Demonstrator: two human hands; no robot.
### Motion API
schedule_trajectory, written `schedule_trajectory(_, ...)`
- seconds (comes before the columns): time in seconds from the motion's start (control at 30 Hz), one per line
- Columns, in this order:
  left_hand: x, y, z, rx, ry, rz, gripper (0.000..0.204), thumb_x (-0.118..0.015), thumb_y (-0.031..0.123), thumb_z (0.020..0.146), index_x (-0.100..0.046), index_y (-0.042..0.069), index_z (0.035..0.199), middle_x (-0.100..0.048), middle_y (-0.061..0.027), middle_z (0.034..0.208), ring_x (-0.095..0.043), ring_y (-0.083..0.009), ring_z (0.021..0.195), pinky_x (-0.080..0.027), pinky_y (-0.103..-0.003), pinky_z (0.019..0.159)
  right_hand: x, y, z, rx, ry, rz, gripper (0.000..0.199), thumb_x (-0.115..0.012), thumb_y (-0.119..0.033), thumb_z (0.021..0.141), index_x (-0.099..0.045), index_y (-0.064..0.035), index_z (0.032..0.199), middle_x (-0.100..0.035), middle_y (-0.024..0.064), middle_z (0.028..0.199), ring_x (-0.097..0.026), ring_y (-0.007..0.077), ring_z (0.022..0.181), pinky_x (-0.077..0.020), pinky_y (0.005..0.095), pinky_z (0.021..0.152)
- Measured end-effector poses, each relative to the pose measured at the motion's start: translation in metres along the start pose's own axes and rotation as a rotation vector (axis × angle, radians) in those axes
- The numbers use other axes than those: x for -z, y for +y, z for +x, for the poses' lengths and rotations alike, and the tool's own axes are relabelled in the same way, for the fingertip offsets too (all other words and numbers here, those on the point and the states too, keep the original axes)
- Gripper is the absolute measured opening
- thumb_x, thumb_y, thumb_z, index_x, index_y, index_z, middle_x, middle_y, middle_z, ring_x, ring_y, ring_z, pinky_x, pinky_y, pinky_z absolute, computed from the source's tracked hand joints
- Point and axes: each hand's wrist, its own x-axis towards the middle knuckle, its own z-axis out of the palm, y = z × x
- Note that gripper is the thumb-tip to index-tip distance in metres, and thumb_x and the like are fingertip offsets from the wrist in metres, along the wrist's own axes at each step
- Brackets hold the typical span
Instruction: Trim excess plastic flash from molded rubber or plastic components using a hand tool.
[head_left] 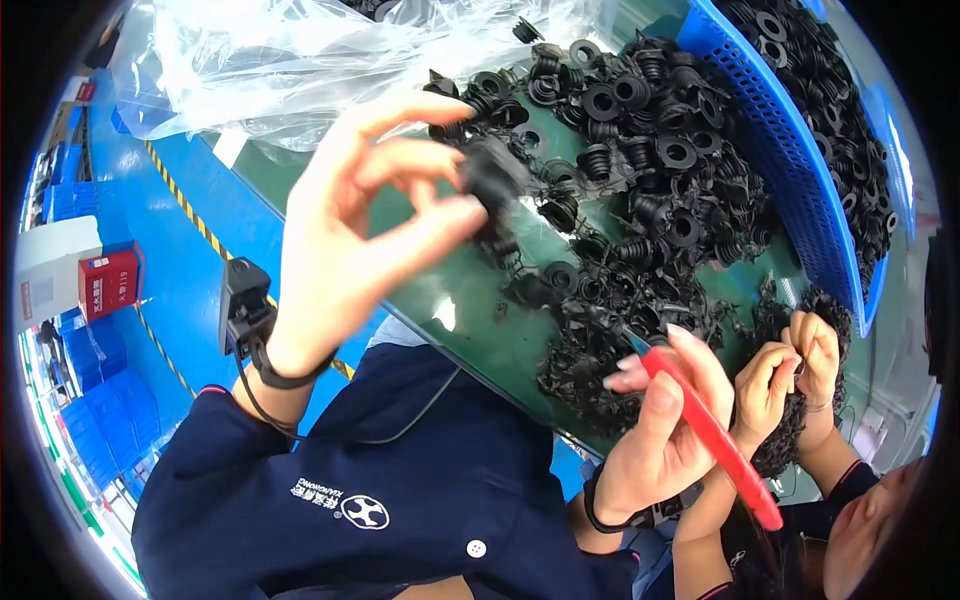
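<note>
Glossy blue floor [130,170] spreads out on the left, crossed by yellow-and-black hazard tape [189,210]. A red fire-equipment box [112,280] stands at far left, blue plastic bins [110,400] nearer. Right of the floor, a green tabletop [480,345] reflects white light.

The parts [676,152] are looking rubbery and ribbed, the tool [715,440] smooth plastic; the bag [250,60] is showing glossy, crinkled film, the table [480,350] gleaming smoothly, the shirt [400,440] appearing matt cloth.

Printed markings, two carriers.
Navy work shirt [420,440]: white lettering [317,491], round emblem [365,513]. Red box [110,283]: white characters, front face.
</note>
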Motion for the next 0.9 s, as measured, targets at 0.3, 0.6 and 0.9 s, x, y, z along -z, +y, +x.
schedule_trajectory(0.3,-0.024,0.029,-0.01,-0.185,-0.357,0.086,0.062,-0.069,-0.001,0.06,-0.035,-0.004,0.113,-0.058,-0.0079,0.078,-0.054,-0.0107,0.07,-0.038,-0.021,0.061,-0.007,-0.007,0.014,0.089,-0.209,0.389,0.03,-0.055,-0.022,0.08,-0.057,0.0054,0.092,-0.053,0.0303,0.098,-0.055,0.0356,0.094,-0.0429,0.039,0.083)
schedule_trajectory(0.6,-0.029,0.03,-0.008,-0.104,-0.404,0.016,0.066,-0.071,0.0,0.061,-0.034,-0.006,0.114,-0.059,-0.005,0.07,-0.053,-0.0097,0.064,-0.039,-0.021,0.06,0.003,-0.002,0.019,0.381,-0.391,0.053,0.036,-0.037,-0.033,0.089,-0.042,0.0021,0.094,-0.05,0.032,0.097,-0.055,0.0347,0.089,-0.046,0.0394,0.078)
schedule_trajectory(0.9,-0.031,0.032,-0.011,-0.184,-0.34,0.054,0.07,-0.072,0.0,0.059,-0.032,-0.01,0.115,-0.055,-0.0031,0.064,-0.05,-0.0093,0.059,-0.037,-0.021,0.061,0.006,-0.01,0.02,0.452,-0.473,-0.189,0.035,-0.033,-0.032,0.09,-0.044,0.0005,0.095,-0.053,0.0302,0.094,-0.057,0.0325,0.087,-0.0387,0.0392,0.081)
